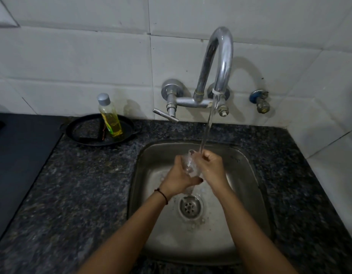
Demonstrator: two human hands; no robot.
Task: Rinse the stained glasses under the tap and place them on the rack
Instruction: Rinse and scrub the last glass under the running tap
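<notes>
Your left hand (178, 176) and right hand (211, 168) both gripping a clear glass (190, 165) with curled fingers, over the steel sink (250, 175), tap (220, 62) stream hitting it, yellow liquid bottle (110, 115) in round black pan (76, 129), speckled bench (82, 184)

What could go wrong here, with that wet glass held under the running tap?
The glass is wet and held between the left hand and the right hand above the steel sink; a slip could drop it and perhaps crack it. The water stream hits near the rim by the right fingers, so it may splash onto the counter. No rack is in view, so the carry there may drip.
</notes>
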